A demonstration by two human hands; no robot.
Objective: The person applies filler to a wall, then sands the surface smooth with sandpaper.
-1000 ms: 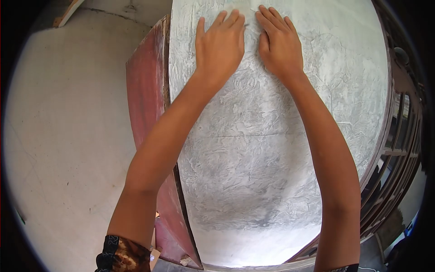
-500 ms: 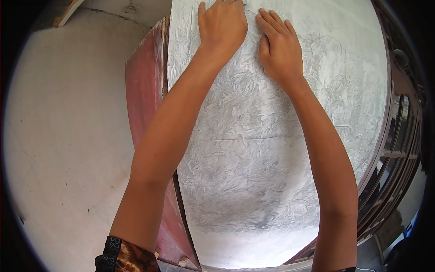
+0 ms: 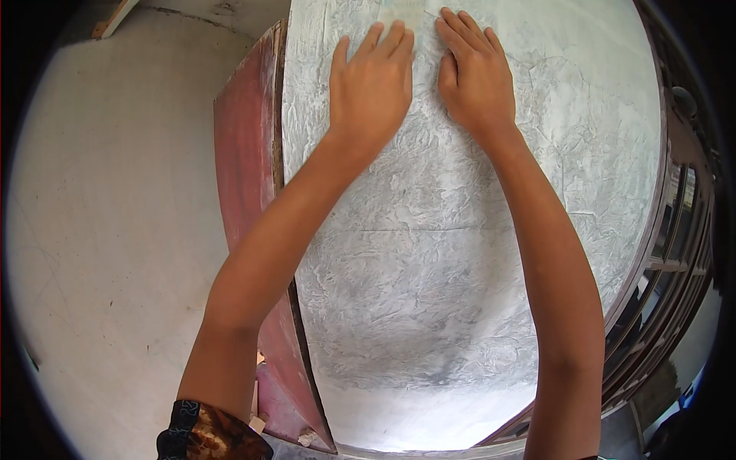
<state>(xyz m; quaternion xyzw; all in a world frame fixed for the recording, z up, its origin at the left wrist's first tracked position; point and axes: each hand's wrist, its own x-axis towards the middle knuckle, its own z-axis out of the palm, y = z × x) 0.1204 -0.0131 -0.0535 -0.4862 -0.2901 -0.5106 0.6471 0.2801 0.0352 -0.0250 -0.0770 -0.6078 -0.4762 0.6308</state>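
A large pale grey-white surface with wrinkled, crinkled texture (image 3: 414,261) fills the middle of the view. My left hand (image 3: 372,84) lies palm down near its upper part, fingers spread and holding nothing. Just right of it, my right hand (image 3: 477,77) rests flat on the same surface, fingers stretched out and thumb alongside. A small gap separates the two hands. Beyond my left fingertips, a faint pale patch with blurry marks (image 3: 402,9) shows at the top edge.
A worn red panel with a dark edge (image 3: 245,153) borders the surface on the left. Past it is a plain beige area (image 3: 115,230). Dark wooden frames with glass panes (image 3: 675,222) stand along the right. A wooden piece (image 3: 119,17) shows at the top left.
My left hand has come down toward me, and its fingers are now spread and fully visible. My right hand has hardly moved.
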